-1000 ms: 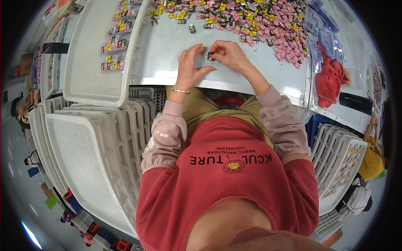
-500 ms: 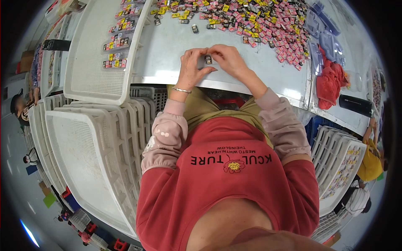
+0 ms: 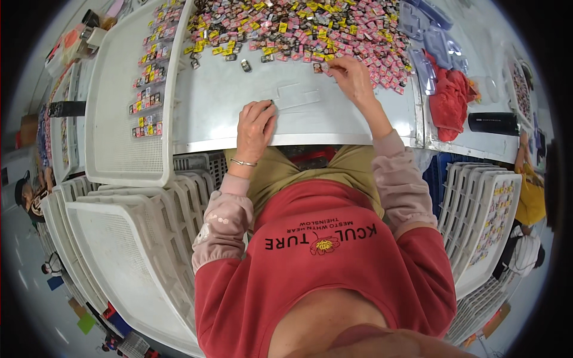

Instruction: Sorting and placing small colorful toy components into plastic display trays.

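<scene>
My left hand (image 3: 256,127) rests on the table with its fingers curled together; a small dark block (image 3: 271,101) shows at its fingertips. Right beside those fingertips lies a clear plastic tray (image 3: 299,97), flat on the table. At the near edge of the heap, my right hand (image 3: 353,82) has thumb and forefinger closed at a small pink block (image 3: 326,67). The heap (image 3: 334,36) is made of many little pink, black and yellow blocks. A lone black block (image 3: 245,65) lies apart from it.
To the left, a white mesh tray (image 3: 113,137) holds filled clear packs (image 3: 146,101) in a row. Stacked white trays (image 3: 119,238) stand below it. On the right are clear purple-tinted plastic trays (image 3: 441,45), a red cloth (image 3: 447,101) and a black box (image 3: 493,123).
My hands were together around a small black block. Now the right has moved away rightward to the heap, while the left has stayed nearer me. The clear tray shows between them.
</scene>
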Tool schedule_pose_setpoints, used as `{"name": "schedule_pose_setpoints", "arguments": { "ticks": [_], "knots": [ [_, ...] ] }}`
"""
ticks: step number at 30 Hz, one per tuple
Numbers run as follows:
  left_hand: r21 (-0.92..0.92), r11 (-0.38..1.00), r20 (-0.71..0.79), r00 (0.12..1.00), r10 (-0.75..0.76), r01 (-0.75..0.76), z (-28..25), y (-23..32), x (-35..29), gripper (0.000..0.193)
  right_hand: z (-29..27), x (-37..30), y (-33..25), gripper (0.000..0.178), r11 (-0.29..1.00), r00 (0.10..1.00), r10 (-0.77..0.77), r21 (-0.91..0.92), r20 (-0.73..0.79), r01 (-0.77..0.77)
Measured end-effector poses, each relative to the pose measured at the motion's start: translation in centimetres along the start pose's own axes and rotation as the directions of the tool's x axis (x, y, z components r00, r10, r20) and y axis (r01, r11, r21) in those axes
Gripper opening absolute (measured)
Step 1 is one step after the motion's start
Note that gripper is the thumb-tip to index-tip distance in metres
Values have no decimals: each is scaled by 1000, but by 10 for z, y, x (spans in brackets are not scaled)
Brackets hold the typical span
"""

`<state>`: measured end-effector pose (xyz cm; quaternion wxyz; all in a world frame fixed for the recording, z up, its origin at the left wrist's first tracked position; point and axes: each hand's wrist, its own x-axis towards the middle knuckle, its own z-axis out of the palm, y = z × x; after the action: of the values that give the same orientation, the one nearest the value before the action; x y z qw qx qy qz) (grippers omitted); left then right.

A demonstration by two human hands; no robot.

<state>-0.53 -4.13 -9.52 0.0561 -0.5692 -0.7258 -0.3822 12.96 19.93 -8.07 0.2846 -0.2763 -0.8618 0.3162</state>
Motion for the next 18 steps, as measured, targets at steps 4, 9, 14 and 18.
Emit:
{"name": "schedule_pose_setpoints", "arguments": {
  "ticks": [4,9,14,18],
  "knots": [
    [9,1000,24,1000,-1,1,-3,3,2,28,9,-5,4,23,961,991,-133,-243,22,135],
    [67,998,67,998,-23,18,-9,6,-1,33,3,-11,-15,29,998,996,56,-27,69,-55],
    [77,996,27,999,-38,35,-5,5,-4,32,15,-12,-27,19,683,896,191,602,401,-414],
    [73,996,20,999,-46,45,-3,4,-5,32,18,-6,-42,18,568,772,281,550,570,-612]
  ]
}}
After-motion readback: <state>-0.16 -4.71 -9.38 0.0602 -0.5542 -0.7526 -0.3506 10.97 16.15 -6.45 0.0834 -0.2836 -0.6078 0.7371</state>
